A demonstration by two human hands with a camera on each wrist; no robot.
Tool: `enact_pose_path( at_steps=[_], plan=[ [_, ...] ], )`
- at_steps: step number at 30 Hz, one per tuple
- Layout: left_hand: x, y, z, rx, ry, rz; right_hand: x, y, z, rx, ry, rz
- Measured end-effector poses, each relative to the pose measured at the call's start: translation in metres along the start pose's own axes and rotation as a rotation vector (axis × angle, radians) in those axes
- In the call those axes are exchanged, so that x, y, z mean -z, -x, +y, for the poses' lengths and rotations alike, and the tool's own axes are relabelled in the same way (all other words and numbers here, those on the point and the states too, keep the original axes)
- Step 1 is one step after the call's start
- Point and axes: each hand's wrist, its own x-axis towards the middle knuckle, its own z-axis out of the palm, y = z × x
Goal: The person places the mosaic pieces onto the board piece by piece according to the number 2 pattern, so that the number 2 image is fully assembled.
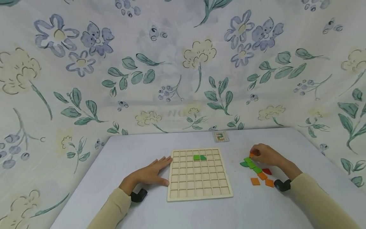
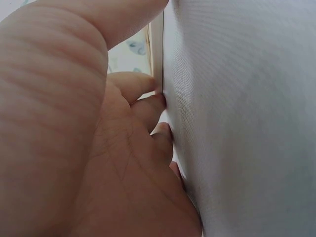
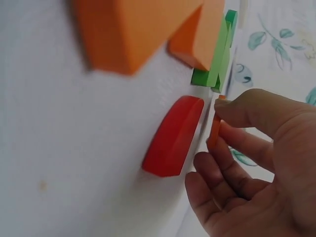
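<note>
A pale wooden grid board [image 1: 199,192] lies on the table with a green square tile [image 1: 196,157] and a dark green tile with one curved side [image 1: 203,157] side by side near its top. My left hand [image 1: 151,173] rests by the board's left edge, fingers straight and spread, fingertips and thumb right at the rim. Over at the right, my right hand [image 1: 266,155] pinches an orange tile [image 3: 215,126] between thumb and fingers. Close below it lie several green tiles [image 1: 251,165], a red curved tile [image 1: 267,171] and several orange tiles [image 1: 255,181].
A small pattern card [image 1: 220,136] with a coloured design lies behind the board near the table's far edge. The white table [image 1: 143,213] meets a floral cloth backdrop [image 1: 177,73] at the back. A dark green curved tile [image 1: 244,164] sticks out left of the pile.
</note>
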Motion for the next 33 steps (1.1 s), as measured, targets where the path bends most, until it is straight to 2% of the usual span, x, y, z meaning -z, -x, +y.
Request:
enact_pose_path(
  at_steps=[8,17,26,33],
  plan=[
    [0.004,0.002,0.001,-0.023,-0.021,0.003,0.007,0.000,-0.008,-0.029,-0.007,0.013],
    [0.001,0.002,-0.002,0.002,0.001,-0.016,0.006,-0.002,-0.010,-0.033,-0.001,0.020],
    [0.002,0.001,-0.002,0.003,-0.007,-0.001,0.008,-0.005,-0.015,0.055,0.005,0.087],
    [-0.001,0.001,-0.001,0.011,0.003,-0.006,0.006,-0.004,-0.026,0.063,-0.013,0.070]
  ],
)
